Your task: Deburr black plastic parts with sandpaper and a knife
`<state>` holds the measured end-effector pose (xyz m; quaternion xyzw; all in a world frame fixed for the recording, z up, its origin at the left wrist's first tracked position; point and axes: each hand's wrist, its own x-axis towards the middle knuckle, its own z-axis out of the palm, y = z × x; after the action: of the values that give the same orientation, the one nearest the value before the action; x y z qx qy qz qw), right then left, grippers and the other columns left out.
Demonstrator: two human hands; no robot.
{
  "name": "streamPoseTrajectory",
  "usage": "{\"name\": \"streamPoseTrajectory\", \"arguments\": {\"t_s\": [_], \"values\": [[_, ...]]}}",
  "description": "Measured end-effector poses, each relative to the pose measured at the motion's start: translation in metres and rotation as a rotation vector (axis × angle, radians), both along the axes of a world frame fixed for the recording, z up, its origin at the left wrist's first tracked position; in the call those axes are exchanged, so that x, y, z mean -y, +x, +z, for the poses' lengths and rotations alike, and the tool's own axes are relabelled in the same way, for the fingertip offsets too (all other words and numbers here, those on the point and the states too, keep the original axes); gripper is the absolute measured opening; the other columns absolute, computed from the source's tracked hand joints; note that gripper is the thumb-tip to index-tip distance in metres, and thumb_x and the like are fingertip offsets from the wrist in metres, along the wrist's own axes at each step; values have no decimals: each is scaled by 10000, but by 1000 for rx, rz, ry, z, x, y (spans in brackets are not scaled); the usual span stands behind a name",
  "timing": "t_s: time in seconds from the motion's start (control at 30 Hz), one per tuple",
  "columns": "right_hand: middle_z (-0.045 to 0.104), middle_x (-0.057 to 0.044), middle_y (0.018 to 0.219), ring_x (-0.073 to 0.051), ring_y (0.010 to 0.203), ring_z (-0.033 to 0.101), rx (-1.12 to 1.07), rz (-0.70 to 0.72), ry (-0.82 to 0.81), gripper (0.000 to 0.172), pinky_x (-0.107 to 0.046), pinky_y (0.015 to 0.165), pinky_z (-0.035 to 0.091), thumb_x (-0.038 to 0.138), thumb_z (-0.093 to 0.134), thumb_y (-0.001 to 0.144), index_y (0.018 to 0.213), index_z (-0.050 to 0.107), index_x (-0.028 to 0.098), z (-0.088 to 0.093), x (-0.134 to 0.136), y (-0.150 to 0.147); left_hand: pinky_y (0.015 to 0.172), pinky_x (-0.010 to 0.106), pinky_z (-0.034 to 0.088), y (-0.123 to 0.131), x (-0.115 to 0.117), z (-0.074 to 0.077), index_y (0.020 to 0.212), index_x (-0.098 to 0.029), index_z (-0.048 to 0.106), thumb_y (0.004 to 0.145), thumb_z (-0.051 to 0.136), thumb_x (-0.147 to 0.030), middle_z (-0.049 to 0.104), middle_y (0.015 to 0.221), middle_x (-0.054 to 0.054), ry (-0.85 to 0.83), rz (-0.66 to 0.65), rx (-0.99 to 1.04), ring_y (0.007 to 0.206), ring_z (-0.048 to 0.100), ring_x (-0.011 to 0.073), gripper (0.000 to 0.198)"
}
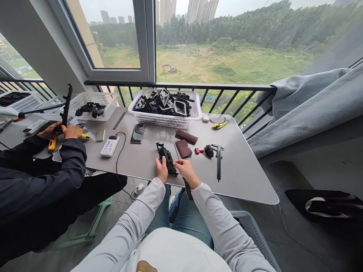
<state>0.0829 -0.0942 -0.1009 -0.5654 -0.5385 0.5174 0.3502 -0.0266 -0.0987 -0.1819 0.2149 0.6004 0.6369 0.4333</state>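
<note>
At the table's front edge, my left hand (162,170) is closed on a black moulded plastic part (166,156), which stands tilted off the tabletop. My right hand (187,172) grips a slim file (177,153); its thin blade points away from me and its dark handle (187,189) with yellow trim hangs below the hand. The right fingertips are close beside the part's right side; whether they touch it I cannot tell. Just beyond lie a folded piece of brown sandpaper (183,149) and a longer brown sheet (186,136).
A white basket (164,120) heaped with black plastic parts stands at the back. Rightward lie a red piece (199,151), a black lump (209,151), calipers (218,162) and yellow-handled cutters (220,125). A phone (137,133) and cabled power bank (110,146) are left. A co-worker's hands (70,131) hold another black part.
</note>
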Motion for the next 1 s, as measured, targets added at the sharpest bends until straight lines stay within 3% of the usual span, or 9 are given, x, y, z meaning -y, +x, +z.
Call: {"name": "streamPoseTrajectory", "arguments": {"t_s": [0.33,0.57,0.7,0.83,1.0], "values": [[421,60,463,-81,476,328,-51,-51,-31,106,-230,453,231,283,557,525,497,525,186,6,1,-3,755,307,473,1,3,8,987,-225,495,776,586,-616,610,846,21,-24,-13,-15,805,602,177,453],[338,96,440,-57,392,256,-155,-148,-160,138,-219,385,169,231,587,586,549,456,208,-2,-4,8,678,277,491,1,5,26,861,-216,500,728,665,-582,572,699,-39,46,13,270,650,581,128,423],[452,73,505,-27,358,210,-273,-148,-278,194,-199,353,139,272,649,652,636,468,202,-6,-2,17,722,331,517,-8,7,38,832,-188,556,708,703,-557,625,721,6,78,-107,497,703,635,170,416],[573,30,607,-6,343,206,-432,-54,-367,274,-177,338,130,334,733,651,781,541,188,-8,9,15,803,397,524,-14,8,41,855,-165,619,742,666,-571,691,871,89,78,-237,571,855,666,239,424],[436,106,499,-6,336,188,-610,31,-380,379,-165,325,128,357,813,589,783,528,197,-13,13,12,748,373,526,-13,10,43,863,-165,624,698,670,-641,686,841,81,66,-304,500,808,658,227,506]]}}
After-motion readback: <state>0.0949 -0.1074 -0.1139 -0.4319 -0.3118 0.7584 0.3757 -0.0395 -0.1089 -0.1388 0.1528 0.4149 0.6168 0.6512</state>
